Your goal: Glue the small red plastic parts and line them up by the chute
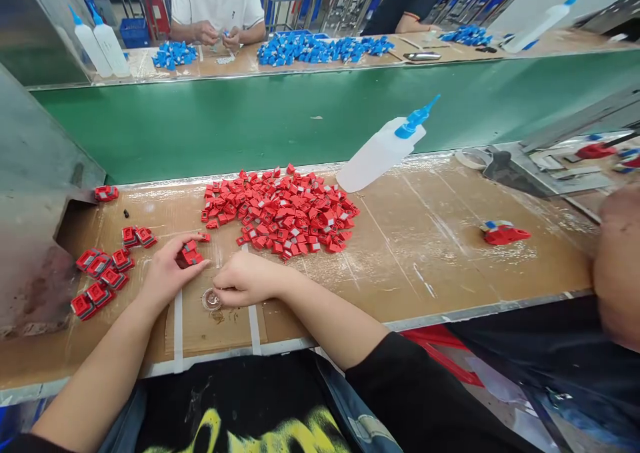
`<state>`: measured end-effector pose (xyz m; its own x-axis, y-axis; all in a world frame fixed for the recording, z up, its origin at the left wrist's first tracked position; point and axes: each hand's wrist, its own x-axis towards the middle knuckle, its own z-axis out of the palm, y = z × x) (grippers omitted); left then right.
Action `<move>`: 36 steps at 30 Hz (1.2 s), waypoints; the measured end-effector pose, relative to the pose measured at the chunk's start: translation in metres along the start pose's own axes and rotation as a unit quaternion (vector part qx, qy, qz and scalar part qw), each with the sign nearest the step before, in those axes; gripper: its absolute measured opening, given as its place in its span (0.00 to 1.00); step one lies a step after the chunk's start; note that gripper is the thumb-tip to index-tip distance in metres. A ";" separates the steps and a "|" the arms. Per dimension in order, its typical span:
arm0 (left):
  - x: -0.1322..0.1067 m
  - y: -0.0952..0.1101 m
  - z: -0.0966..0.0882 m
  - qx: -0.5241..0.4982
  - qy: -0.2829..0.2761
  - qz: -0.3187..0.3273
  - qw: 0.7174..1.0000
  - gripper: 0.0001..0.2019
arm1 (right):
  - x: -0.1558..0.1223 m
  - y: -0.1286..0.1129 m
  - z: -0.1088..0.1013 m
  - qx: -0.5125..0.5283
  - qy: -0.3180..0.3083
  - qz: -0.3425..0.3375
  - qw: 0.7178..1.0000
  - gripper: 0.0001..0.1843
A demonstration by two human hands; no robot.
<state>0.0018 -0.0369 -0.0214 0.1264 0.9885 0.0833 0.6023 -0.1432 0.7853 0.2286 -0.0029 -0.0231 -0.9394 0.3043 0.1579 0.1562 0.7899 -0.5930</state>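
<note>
Between the thumb and fingers of my left hand is a small red plastic part, held just above the bench. My right hand is closed in a pinch beside a small clear round dish; whatever its fingertips hold is too small or hidden. The dish rests on a taped cardboard piece. Beyond both hands lies a large pile of small red plastic parts. To the left of my left hand are several red parts with grey trim, grouped on the bench.
A white squeeze bottle with a blue nozzle leans behind the pile. A red piece lies to the right, near another person's arm. A green partition divides the benches; a person in a white shirt works beyond it near blue parts.
</note>
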 end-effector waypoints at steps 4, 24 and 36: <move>0.004 -0.008 0.005 0.018 -0.001 0.070 0.997 0.25 | -0.001 0.000 0.000 0.067 0.026 -0.003 0.997 0.20; 0.006 -0.016 0.011 -0.023 -0.049 0.005 0.999 0.26 | 0.014 0.018 0.008 0.144 0.241 0.132 0.951 0.23; 0.006 -0.015 0.010 -0.038 -0.040 0.001 0.998 0.26 | 0.016 0.022 0.011 0.089 0.231 0.153 0.957 0.22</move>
<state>0.0015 -0.0291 -0.0383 0.1915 0.9807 0.0392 0.5404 -0.1387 0.8299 0.2138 0.0134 -0.0428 -0.6170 0.7416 0.2635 0.3091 0.5362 -0.7854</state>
